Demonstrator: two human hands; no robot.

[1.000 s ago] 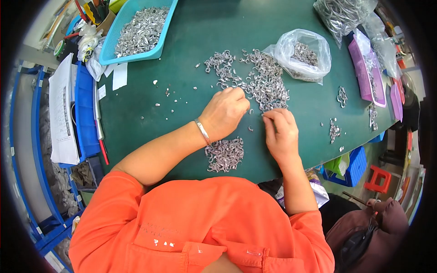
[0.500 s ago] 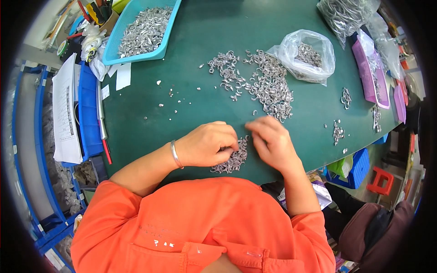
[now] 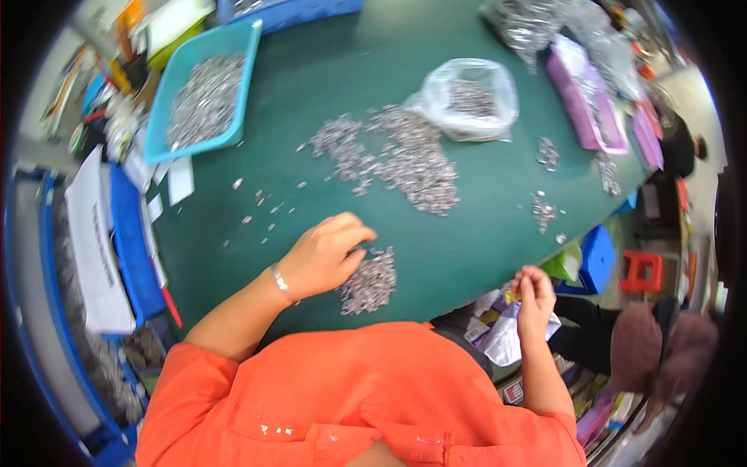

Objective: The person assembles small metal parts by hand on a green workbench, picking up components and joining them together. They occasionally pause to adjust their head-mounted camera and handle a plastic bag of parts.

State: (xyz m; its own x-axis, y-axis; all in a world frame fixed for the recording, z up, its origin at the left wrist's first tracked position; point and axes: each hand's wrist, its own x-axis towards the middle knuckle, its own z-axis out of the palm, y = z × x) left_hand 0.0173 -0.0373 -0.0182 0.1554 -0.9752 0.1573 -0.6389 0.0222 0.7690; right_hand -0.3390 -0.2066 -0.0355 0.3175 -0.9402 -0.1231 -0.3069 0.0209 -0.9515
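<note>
My left hand [image 3: 325, 255], with a silver bangle [image 3: 280, 283] on its wrist, hovers at the left side of a small pile of curved silver metal pieces [image 3: 368, 282]. Its fingers are curled in; whatever they hold is too blurred to make out. Past the table's right front edge, my right hand [image 3: 534, 300] is raised with thumb and forefinger pressed together; anything in the pinch is too small to see. Farther back on the green table [image 3: 311, 47] lies a larger spread of similar pieces [image 3: 416, 159], beside an open clear plastic bag [image 3: 506, 101] with more inside.
A turquoise basket [image 3: 247, 86] of metal parts stands at the back left. To the right are a pink basket [image 3: 572, 109] and small clusters of parts [image 3: 543, 212]. Below the edge are a white-and-purple package [image 3: 502, 335], a blue crate [image 3: 597, 261] and a red stool [image 3: 641, 271].
My right hand has moved from beside the small pile rightward, past the table edge, and its fingers have come together. My left hand stays by the pile. The whole view has shifted.
</note>
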